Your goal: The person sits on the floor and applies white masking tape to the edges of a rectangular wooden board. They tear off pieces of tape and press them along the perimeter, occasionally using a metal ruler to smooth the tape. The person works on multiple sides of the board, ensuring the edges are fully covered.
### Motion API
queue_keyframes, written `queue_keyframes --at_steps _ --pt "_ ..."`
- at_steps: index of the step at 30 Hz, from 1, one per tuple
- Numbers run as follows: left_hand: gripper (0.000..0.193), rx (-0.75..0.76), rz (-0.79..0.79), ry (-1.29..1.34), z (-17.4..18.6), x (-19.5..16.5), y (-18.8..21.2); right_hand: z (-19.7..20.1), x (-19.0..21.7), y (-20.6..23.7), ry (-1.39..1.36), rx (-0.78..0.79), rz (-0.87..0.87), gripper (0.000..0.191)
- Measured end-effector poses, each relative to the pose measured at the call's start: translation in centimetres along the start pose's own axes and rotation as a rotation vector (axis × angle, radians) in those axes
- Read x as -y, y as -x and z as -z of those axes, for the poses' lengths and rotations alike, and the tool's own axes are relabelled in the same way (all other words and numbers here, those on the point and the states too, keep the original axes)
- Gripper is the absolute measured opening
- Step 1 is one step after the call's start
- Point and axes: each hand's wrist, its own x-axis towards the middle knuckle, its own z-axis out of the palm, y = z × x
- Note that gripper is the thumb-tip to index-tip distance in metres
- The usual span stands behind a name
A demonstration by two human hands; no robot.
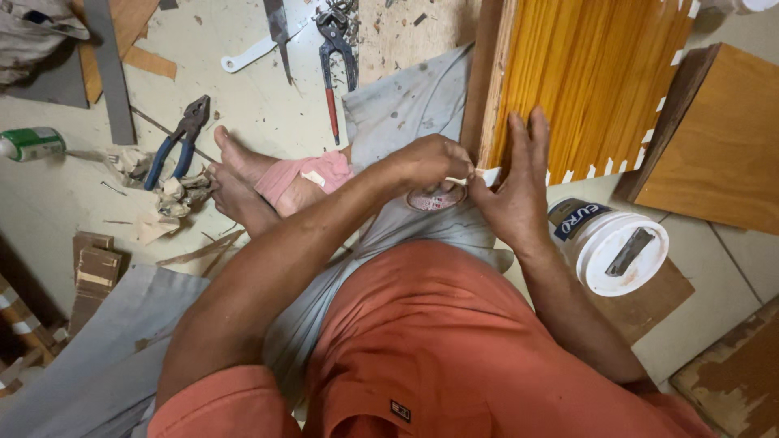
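Orange tee (454,341), grey trousers (406,113) (barefoot).

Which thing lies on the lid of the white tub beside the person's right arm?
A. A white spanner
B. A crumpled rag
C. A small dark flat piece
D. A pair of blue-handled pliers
C: a small dark flat piece rests on the lid of the white tub; the blue-handled pliers lie on the floor.

Left hand (430,161) curled over the white strip (484,174), so its fingertips and most of the strip are hidden; can't tell how it's pinched. Right hand (515,191) covers the lower edge of the orange slatted panel (592,81); panel's top cut off by frame edge. Round tin (436,197) half hidden under left hand. Green-white can (31,143) cut at left edge. White tub (613,243): dark tool on lid too small to ID. Red-handled pliers (334,57): jaw end lost in clutter at top.
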Motion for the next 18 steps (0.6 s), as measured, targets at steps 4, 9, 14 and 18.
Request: queue_keyframes --at_steps 4,9,14,18 --pt "0.019 0.013 0.060 0.147 -0.3 0.6 -1.3 -0.1 0.3 -0.4 0.033 0.026 -0.032 0.096" --pt "0.016 0.015 0.219 0.224 -1.5 1.8 -2.2 -0.1 0.0 -0.4 0.059 0.043 -0.006 0.098" --pt "0.019 -0.012 0.138 0.232 -0.6 2.9 -1.7 -0.9 -0.1 -0.5 0.169 -0.022 0.088 0.102" --pt "0.021 -0.155 0.106 0.162 1.3 3.1 0.2 -2.4 0.7 -0.9 0.293 -0.012 -0.017 0.103"
